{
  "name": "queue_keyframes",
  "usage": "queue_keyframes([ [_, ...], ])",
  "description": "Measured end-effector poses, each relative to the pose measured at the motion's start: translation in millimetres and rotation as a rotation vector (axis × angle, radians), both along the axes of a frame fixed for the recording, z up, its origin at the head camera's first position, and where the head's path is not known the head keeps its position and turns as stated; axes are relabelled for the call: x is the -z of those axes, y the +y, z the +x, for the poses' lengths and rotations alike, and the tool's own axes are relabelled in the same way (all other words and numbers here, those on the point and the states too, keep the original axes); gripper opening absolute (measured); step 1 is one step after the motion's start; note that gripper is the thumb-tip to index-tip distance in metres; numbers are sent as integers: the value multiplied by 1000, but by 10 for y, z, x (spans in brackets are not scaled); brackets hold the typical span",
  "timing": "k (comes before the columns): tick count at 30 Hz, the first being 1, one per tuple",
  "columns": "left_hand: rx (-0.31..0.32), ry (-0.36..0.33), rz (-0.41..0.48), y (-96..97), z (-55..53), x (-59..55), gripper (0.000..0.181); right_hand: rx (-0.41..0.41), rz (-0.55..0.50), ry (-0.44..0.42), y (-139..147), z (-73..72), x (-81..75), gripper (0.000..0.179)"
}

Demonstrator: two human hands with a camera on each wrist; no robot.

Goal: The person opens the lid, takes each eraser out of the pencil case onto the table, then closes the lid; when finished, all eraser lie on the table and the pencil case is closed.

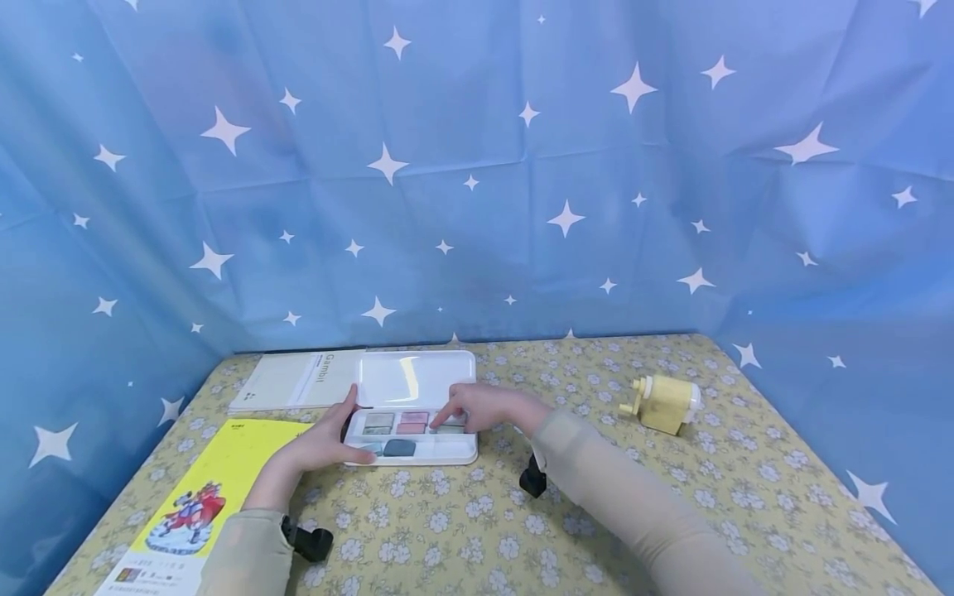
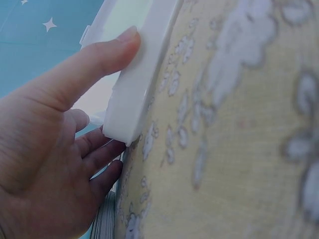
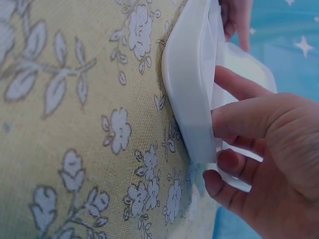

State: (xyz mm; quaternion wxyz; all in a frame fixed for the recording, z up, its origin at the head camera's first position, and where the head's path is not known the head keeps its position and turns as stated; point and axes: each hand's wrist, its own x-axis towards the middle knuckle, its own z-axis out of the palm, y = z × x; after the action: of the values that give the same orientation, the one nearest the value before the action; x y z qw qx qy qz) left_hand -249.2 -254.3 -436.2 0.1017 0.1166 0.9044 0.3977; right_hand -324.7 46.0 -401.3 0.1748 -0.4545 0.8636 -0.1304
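Note:
An open white paint box [image 1: 440, 449] lies on the table, its lid [image 1: 383, 379] folded back. Greyish and pink paint blocks [image 1: 412, 423] sit in its rear row; a dark block [image 1: 399, 448] lies in the front compartment. My left hand [image 1: 324, 441] grips the box's left end. In the left wrist view its thumb [image 2: 112, 52] lies over the rim, with the other fingers round the end. My right hand [image 1: 480, 406] reaches over the right end, index finger pointing down among the blocks. The right wrist view shows its thumb by the rim; the index fingertip's contact is hidden.
A pale booklet [image 1: 298, 381] lies behind the left hand, partly under the lid. The yellow-covered book [image 1: 224, 472] is beside the left forearm. Far right stands a yellow device with a crank [image 1: 667, 404], apart from both hands. A starry blue curtain [image 1: 477, 165] borders the flowered tabletop.

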Motion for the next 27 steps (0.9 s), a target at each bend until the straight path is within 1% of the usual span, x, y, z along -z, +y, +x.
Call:
queue_keyframes([
  [4, -12, -8, 0, -20, -2, 22, 127, -12, -2, 6, -13, 1, -4, 57],
  [11, -2, -2, 11, -36, -19, 38, 127, -2, 10, 5, -28, -4, -4, 55],
  [21, 5, -2, 9, -12, -14, 13, 126, -15, 27, 18, -24, -13, -2, 54],
  [27, 18, 9, 26, 6, 5, -4, 126, -9, 23, -9, -8, 8, -42, 53],
])
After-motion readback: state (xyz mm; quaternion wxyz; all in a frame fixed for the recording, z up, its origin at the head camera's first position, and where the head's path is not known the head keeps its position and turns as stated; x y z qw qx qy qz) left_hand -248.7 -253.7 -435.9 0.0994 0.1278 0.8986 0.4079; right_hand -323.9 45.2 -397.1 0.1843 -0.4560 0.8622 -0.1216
